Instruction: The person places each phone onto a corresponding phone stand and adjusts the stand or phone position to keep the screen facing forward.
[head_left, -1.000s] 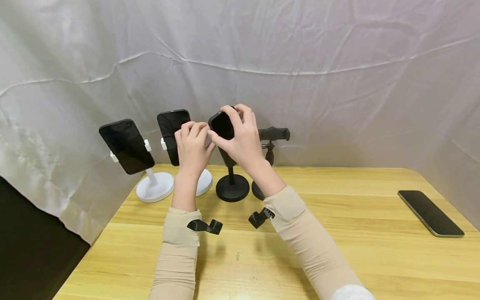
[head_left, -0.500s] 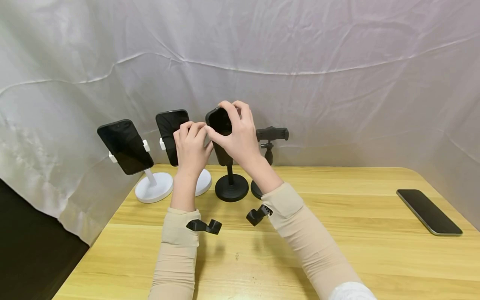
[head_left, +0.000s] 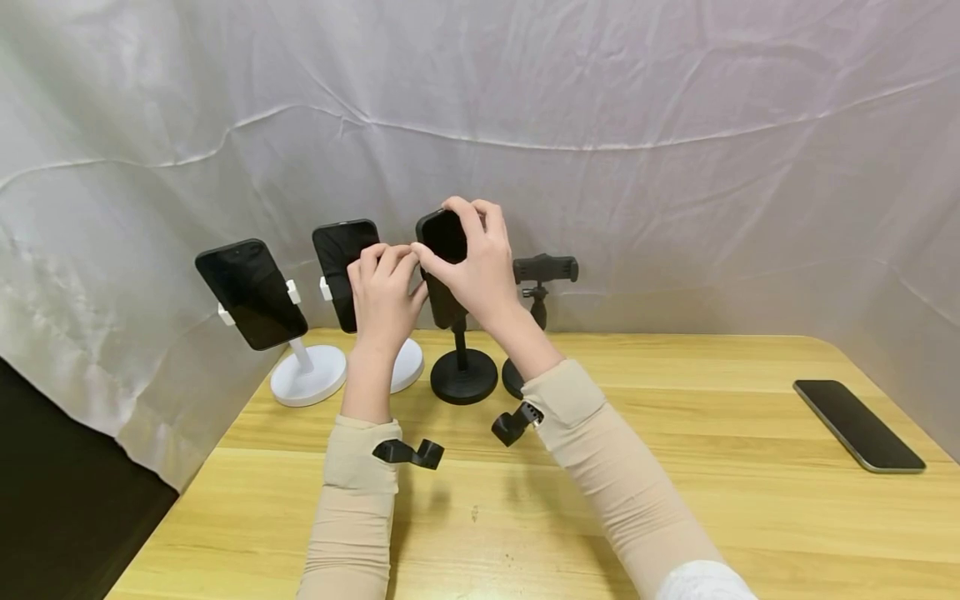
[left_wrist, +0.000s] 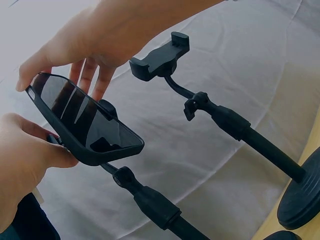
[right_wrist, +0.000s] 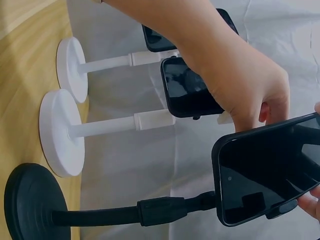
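A black-cased smartphone (head_left: 444,235) leans in the clamp of a black phone stand (head_left: 463,377), its dark screen facing me. My right hand (head_left: 483,271) grips the phone's upper part, thumb on one long edge and fingers at the top and far edge. On the other side, my left hand (head_left: 385,293) pinches a clamp jaw (left_wrist: 53,140) at the phone's edge between thumb and fingers. The opposite clamp jaw (left_wrist: 108,108) shows behind the phone in the left wrist view. Below the clamp runs the stand's jointed neck (left_wrist: 127,180).
Two white stands hold phones at left: one phone (head_left: 253,292) tilted, another phone (head_left: 341,258) partly behind my left hand. Right of the hands stands a second black stand with a bare clamp (head_left: 546,267). A loose phone (head_left: 858,425) lies on the wooden table (head_left: 675,500) at far right.
My right hand has lifted the phone slightly, and it stands a little more upright against the clamp. The left hand has stayed at about the same place.
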